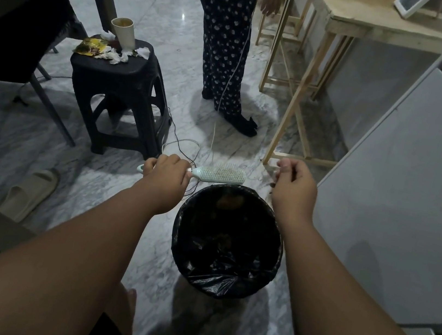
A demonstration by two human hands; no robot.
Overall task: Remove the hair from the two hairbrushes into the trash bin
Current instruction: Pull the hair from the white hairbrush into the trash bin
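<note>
Hairbrush (221, 174), pale green, hair caught in bristles, gripped by left hand (169, 172); right hand (293, 182) pinches fingertips together.

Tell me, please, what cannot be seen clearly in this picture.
- Head view: whether the right hand pinches hair; too small and dim.
- The hairbrush handle: mostly covered by the left hand.
- The trash bin contents: lost in darkness inside.
- The second hairbrush: nowhere in this view.

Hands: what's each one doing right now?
Left hand: grips the hairbrush handle.
Right hand: apparently pinches a small wisp of hair.
</note>
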